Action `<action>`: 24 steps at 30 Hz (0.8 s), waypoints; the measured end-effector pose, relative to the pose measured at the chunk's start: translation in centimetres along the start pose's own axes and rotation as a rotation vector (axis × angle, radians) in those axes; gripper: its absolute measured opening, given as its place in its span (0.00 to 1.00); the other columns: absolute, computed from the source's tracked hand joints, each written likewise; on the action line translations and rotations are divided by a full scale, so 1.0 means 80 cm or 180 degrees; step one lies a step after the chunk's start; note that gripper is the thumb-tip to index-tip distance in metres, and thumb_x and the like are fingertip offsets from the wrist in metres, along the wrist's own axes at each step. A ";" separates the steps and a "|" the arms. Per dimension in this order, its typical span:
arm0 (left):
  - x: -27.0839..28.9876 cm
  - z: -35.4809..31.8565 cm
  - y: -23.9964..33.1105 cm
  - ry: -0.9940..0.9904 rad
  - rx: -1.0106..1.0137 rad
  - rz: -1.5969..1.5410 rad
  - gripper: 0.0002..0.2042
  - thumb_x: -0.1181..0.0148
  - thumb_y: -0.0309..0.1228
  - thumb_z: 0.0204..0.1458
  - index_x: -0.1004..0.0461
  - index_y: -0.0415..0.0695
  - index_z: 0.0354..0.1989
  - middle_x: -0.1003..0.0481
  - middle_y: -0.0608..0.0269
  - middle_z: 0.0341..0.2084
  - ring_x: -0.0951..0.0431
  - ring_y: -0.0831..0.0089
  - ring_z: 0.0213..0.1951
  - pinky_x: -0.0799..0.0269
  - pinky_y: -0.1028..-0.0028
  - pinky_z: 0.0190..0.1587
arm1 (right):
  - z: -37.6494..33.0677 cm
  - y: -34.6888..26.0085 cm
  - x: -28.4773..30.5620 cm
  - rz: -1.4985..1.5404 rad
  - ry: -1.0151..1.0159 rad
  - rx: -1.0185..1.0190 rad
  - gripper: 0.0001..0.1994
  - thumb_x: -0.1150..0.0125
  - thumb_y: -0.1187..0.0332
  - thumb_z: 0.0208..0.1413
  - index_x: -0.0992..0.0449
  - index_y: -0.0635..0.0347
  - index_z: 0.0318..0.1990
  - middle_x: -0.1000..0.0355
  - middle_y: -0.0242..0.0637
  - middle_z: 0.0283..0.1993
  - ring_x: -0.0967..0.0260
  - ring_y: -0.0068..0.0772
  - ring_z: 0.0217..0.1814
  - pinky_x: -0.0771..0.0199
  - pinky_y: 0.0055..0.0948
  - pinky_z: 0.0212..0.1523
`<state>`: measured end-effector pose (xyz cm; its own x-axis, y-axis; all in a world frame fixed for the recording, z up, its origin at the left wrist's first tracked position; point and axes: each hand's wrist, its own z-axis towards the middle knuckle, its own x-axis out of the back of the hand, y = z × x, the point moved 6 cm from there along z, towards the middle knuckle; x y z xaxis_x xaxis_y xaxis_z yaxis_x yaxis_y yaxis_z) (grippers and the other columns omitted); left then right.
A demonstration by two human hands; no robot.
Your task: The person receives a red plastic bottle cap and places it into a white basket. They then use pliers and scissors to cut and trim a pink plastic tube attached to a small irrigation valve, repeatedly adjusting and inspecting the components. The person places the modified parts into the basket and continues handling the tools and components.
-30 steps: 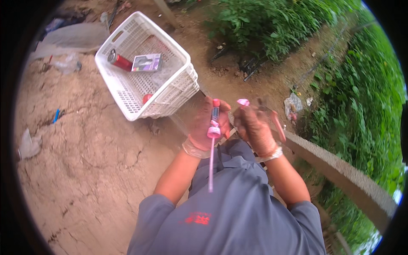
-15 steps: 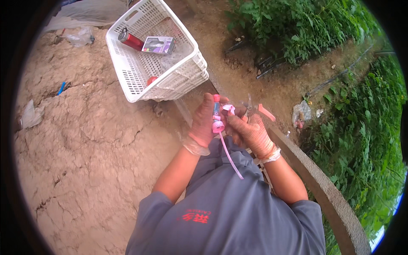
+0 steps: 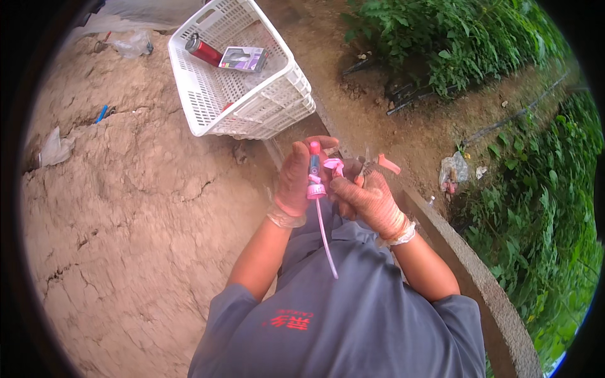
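Observation:
My left hand point(image 3: 292, 179), in a thin stained glove, is closed round a pink spray head point(image 3: 316, 191). The spray head has a ribbed collar and a blue-grey body, and its long pink tube point(image 3: 326, 242) hangs toward my shirt. My right hand point(image 3: 373, 203), gloved the same way, is closed beside it. Pruning shears point(image 3: 389, 164) with orange-pink handles are lodged in that hand, blades pointing away from me. At the right thumb and fingertips is a pink piece point(image 3: 334, 166) close to the spray head; whether it is joined to it I cannot tell.
A white slatted crate point(image 3: 290, 82) stands ahead, holding a red flask point(image 3: 205, 51), a purple-and-white box point(image 3: 242, 59) and a red thing partly hidden. A concrete kerb point(image 3: 466, 271) runs along my right. Leafy plants point(image 3: 535, 208) grow beyond it. Cracked bare soil point(image 3: 138, 220) spreads to the left.
The spray head has turned in my left hand, so its tube hangs straighter and lower. My right hand has shifted slightly, and the shears have tilted. The whole view has moved a little.

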<state>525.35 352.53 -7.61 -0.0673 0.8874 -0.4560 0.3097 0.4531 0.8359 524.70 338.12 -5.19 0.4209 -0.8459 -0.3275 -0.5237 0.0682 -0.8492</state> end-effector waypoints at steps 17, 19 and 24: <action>0.070 -0.067 -0.027 0.1111 0.0385 -0.0804 0.33 0.46 0.64 0.63 0.25 0.42 0.53 0.21 0.62 0.36 0.21 0.73 0.35 0.25 0.74 0.36 | 0.023 0.031 -0.059 -0.0331 -0.0392 -0.0313 0.14 0.35 0.56 0.64 0.20 0.58 0.45 0.25 0.27 0.28 0.36 0.13 0.21 0.44 0.18 0.19; 0.085 -0.066 -0.019 0.1276 0.0347 -0.0572 0.32 0.45 0.63 0.63 0.24 0.42 0.52 0.21 0.62 0.36 0.21 0.72 0.35 0.23 0.73 0.38 | 0.039 0.034 -0.073 -0.0426 -0.0361 -0.0234 0.12 0.34 0.60 0.63 0.19 0.60 0.45 0.23 0.28 0.29 0.34 0.14 0.22 0.39 0.18 0.21; 0.134 -0.069 0.030 0.1473 0.0192 0.0434 0.30 0.45 0.60 0.65 0.23 0.40 0.51 0.21 0.61 0.38 0.20 0.73 0.38 0.23 0.73 0.39 | 0.088 0.019 -0.118 -0.1164 -0.0590 -0.0200 0.11 0.34 0.65 0.63 0.19 0.65 0.44 0.21 0.28 0.31 0.29 0.15 0.28 0.30 0.22 0.27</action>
<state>520.13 363.63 -8.84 -0.4327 0.8892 -0.1484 0.3986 0.3364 0.8532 525.16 349.93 -6.36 0.7109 -0.6984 -0.0829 -0.3566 -0.2564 -0.8984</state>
